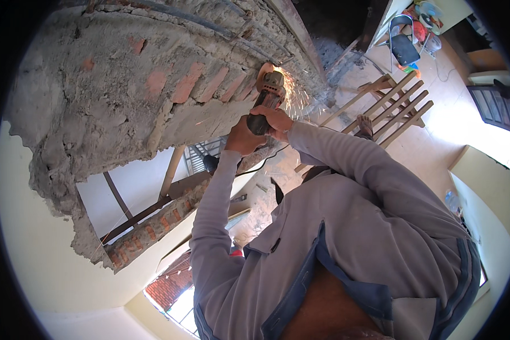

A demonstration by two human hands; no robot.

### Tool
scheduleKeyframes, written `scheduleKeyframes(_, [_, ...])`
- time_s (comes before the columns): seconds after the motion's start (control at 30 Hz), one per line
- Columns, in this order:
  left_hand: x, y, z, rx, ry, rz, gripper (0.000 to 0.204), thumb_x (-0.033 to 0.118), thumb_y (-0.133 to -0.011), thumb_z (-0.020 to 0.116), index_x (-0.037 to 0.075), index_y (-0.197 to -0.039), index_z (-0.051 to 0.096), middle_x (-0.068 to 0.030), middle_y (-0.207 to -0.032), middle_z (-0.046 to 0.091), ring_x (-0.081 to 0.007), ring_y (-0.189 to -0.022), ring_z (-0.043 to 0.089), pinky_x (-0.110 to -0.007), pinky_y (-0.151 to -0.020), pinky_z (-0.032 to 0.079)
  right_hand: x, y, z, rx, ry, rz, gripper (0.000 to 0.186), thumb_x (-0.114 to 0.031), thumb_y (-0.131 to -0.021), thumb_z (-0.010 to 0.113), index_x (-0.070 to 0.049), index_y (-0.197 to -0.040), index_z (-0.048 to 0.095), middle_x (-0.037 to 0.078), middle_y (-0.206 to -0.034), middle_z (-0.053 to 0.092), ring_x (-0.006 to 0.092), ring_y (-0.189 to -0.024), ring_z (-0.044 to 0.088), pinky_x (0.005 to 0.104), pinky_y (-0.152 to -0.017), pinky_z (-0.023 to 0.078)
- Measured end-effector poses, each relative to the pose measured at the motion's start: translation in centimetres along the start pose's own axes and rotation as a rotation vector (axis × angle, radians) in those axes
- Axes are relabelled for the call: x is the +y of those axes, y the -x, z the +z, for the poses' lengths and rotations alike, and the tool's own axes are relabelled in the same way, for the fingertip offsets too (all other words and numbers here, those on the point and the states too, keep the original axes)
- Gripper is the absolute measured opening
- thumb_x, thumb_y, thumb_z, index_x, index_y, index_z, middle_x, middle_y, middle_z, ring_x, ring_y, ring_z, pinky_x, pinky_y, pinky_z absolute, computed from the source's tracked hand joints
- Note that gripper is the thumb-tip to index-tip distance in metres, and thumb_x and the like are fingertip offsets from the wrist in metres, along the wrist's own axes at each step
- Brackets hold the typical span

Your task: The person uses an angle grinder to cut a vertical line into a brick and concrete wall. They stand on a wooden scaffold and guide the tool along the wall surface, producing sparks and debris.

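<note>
An angle grinder is held up against the broken concrete and brick wall. Its disc meets the end of a steel bar, and orange sparks spray away to the right and downward. My left hand is closed round the rear of the grinder's body. Higher on the same body, my right hand grips it too, its fingers wrapped over the casing. A dark cord trails below the tool. The exact contact between disc and bar is partly lost in the glare.
A wooden slatted frame stands on the pale floor at right, with a bare foot on it. A dark chair and colourful clutter are farther back. Ragged plaster and an opening with wooden beams lie at left.
</note>
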State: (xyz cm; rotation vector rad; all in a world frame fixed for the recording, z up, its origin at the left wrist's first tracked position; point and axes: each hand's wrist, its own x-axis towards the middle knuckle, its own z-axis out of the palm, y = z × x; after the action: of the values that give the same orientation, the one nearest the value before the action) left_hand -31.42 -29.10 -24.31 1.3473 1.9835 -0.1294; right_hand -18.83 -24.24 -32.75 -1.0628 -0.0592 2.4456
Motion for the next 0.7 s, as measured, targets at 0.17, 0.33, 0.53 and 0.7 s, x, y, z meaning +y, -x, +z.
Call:
scheduleKeyframes(0.17, [0.36, 0.29, -0.08, 0.009, 0.032, -0.002, 0.082, 0.026, -0.063, 0.085, 0.000, -0.133, 0.050, -0.0203, -0.117, 0.067, -0.0338, -0.107, 0.067, -0.042, -0.092, 0.053, 0.00, 0.17, 0.12, -0.005, -0.019, -0.010, 0.036, -0.016, -0.079, 0.082, -0.005, -0.109, 0.065, 0.007, -0.093, 0.072, 0.0201, -0.076, 0.073, 0.0352, -0.068, 0.062])
scheduleKeyframes(0.33, [0.51, 0.39, -0.44, -0.002, 0.017, -0.001, 0.083, 0.026, -0.063, 0.086, 0.000, -0.134, 0.050, -0.0198, -0.117, 0.067, -0.0337, -0.107, 0.067, -0.041, -0.092, 0.053, 0.05, 0.23, 0.24, -0.004, -0.024, -0.013, 0.037, -0.016, -0.079, 0.082, -0.004, -0.109, 0.064, 0.008, -0.095, 0.072, 0.0202, -0.079, 0.073, 0.0352, -0.069, 0.062])
scheduleKeyframes(0.53, [0.28, 0.27, -0.39, 0.015, -0.005, 0.012, 0.084, 0.027, -0.063, 0.086, 0.000, -0.134, 0.050, -0.0199, -0.117, 0.067, -0.0337, -0.107, 0.067, -0.041, -0.092, 0.053, -0.07, 0.21, 0.27, -0.013, -0.023, -0.011, 0.039, -0.016, -0.079, 0.082, -0.005, -0.111, 0.064, 0.008, -0.097, 0.072, 0.0207, -0.079, 0.072, 0.0362, -0.069, 0.061])
scheduleKeyframes(0.7, [0.13, 0.13, -0.38, 0.005, -0.005, 0.015, 0.083, 0.027, -0.063, 0.086, 0.000, -0.133, 0.050, -0.0200, -0.117, 0.067, -0.0339, -0.107, 0.067, -0.041, -0.092, 0.053, 0.05, 0.17, 0.30, -0.004, -0.027, -0.020, 0.040, -0.017, -0.079, 0.082, -0.006, -0.112, 0.063, 0.008, -0.097, 0.071, 0.0204, -0.080, 0.072, 0.0368, -0.068, 0.060])
